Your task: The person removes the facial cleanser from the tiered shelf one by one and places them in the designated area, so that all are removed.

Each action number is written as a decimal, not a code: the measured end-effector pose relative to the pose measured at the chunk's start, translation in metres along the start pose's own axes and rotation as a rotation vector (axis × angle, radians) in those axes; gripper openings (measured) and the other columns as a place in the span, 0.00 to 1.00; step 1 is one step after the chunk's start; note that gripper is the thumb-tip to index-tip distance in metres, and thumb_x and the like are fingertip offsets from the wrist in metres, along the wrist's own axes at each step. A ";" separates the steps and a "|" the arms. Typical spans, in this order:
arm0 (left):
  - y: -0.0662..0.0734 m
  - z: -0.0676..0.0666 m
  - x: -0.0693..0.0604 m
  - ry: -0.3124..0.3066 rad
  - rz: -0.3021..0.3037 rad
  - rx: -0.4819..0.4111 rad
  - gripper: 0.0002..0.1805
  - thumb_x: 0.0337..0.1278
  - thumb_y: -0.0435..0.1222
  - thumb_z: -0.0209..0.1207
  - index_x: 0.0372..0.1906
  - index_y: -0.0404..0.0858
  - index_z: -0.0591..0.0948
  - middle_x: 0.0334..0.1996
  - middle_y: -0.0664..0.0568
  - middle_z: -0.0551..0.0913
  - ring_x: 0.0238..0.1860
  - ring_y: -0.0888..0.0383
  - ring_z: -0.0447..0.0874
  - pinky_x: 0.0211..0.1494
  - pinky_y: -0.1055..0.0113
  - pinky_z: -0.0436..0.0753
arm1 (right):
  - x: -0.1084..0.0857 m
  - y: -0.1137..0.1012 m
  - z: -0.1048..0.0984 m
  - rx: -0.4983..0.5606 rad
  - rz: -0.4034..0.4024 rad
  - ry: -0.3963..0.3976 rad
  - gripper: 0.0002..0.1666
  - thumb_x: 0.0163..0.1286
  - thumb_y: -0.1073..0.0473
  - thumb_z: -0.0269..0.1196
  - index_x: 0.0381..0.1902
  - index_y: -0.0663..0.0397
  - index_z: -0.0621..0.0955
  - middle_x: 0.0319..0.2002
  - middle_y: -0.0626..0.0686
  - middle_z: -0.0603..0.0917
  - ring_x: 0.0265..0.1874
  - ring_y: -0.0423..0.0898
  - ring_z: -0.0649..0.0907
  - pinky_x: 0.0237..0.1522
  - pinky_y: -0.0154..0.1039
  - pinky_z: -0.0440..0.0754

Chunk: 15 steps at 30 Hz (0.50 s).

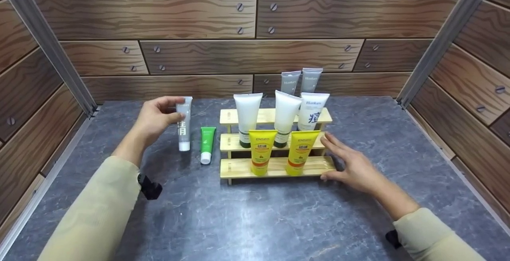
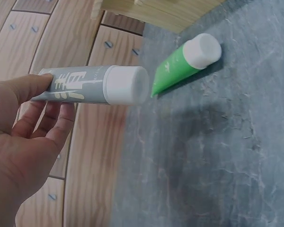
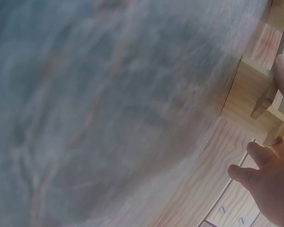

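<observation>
My left hand (image 1: pixel 153 119) pinches a grey tube (image 1: pixel 184 131) between thumb and fingers near its top end. Its white cap points down in the head view, and the left wrist view shows pale lettering on the tube (image 2: pixel 71 85). To its right lies a green tube (image 1: pixel 207 143) with a white cap. A three-step wooden rack (image 1: pixel 236 167) bears yellow tubes (image 1: pixel 261 153) on the bottom step, white tubes (image 1: pixel 248 113) on the middle step and grey tubes (image 1: pixel 310 81) behind. My right hand (image 1: pixel 356 169) rests against the rack's right end, fingers extended, thumb at the bottom step.
A white tube with blue lettering (image 1: pixel 312 111) stands at the rack's right side. The grey marbled tabletop (image 1: pixel 239 221) is bounded by wood-patterned walls (image 1: pixel 199 57) at the back and both sides, with metal posts (image 1: pixel 442 42) at the corners.
</observation>
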<state>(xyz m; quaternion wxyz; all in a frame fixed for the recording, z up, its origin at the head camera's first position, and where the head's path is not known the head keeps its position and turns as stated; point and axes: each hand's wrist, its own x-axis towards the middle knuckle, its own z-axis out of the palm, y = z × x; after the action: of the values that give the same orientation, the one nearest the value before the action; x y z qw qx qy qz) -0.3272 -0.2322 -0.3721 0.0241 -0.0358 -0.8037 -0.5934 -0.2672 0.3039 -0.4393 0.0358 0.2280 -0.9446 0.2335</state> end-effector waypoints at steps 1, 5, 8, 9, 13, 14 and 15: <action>-0.003 0.001 0.000 0.004 -0.002 0.001 0.26 0.66 0.24 0.66 0.69 0.33 0.80 0.64 0.38 0.80 0.58 0.50 0.78 0.55 0.64 0.85 | 0.000 0.000 0.000 0.001 0.001 -0.001 0.63 0.58 0.40 0.80 0.85 0.43 0.62 0.85 0.54 0.54 0.75 0.71 0.67 0.71 0.74 0.63; -0.012 0.003 0.000 0.007 -0.012 -0.001 0.26 0.67 0.25 0.65 0.69 0.33 0.80 0.63 0.37 0.81 0.58 0.51 0.79 0.55 0.65 0.85 | 0.000 0.001 0.001 -0.007 -0.007 0.005 0.62 0.58 0.41 0.80 0.84 0.44 0.62 0.85 0.54 0.55 0.75 0.71 0.67 0.71 0.74 0.63; -0.018 0.005 -0.001 -0.001 -0.027 0.004 0.26 0.68 0.25 0.65 0.70 0.33 0.79 0.63 0.37 0.80 0.57 0.52 0.79 0.55 0.65 0.85 | -0.001 0.002 0.002 -0.014 -0.014 0.009 0.61 0.59 0.41 0.80 0.84 0.44 0.63 0.84 0.54 0.55 0.74 0.71 0.67 0.70 0.74 0.64; -0.019 0.005 -0.001 -0.004 -0.030 0.010 0.26 0.68 0.26 0.65 0.70 0.33 0.79 0.63 0.38 0.80 0.56 0.52 0.78 0.55 0.65 0.85 | -0.001 0.002 0.002 -0.013 -0.013 0.008 0.61 0.59 0.40 0.79 0.84 0.44 0.62 0.84 0.54 0.55 0.74 0.71 0.67 0.70 0.74 0.63; -0.024 0.007 -0.002 -0.017 -0.035 0.029 0.27 0.68 0.27 0.65 0.71 0.32 0.79 0.62 0.37 0.81 0.55 0.53 0.78 0.54 0.66 0.84 | -0.001 0.001 0.002 -0.004 0.003 0.000 0.62 0.58 0.41 0.80 0.85 0.43 0.62 0.85 0.53 0.54 0.75 0.71 0.66 0.71 0.74 0.62; -0.026 0.007 -0.002 -0.022 -0.034 0.033 0.27 0.68 0.27 0.65 0.71 0.32 0.78 0.62 0.36 0.81 0.56 0.52 0.78 0.55 0.65 0.84 | -0.001 0.001 0.001 -0.002 0.008 -0.003 0.62 0.58 0.42 0.80 0.85 0.42 0.61 0.85 0.52 0.53 0.75 0.71 0.66 0.71 0.73 0.62; -0.027 0.007 -0.002 -0.024 -0.039 0.039 0.27 0.68 0.27 0.65 0.71 0.32 0.78 0.63 0.37 0.81 0.56 0.52 0.78 0.55 0.65 0.84 | 0.000 0.000 0.001 0.000 0.011 -0.005 0.62 0.58 0.42 0.80 0.85 0.42 0.61 0.85 0.52 0.53 0.75 0.71 0.66 0.71 0.73 0.62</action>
<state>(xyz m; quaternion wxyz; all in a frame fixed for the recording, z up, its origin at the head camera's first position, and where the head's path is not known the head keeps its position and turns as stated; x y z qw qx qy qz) -0.3278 -0.2339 -0.3997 0.0034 -0.0269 -0.8160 -0.5774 -0.2672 0.3036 -0.4407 0.0322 0.2231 -0.9459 0.2331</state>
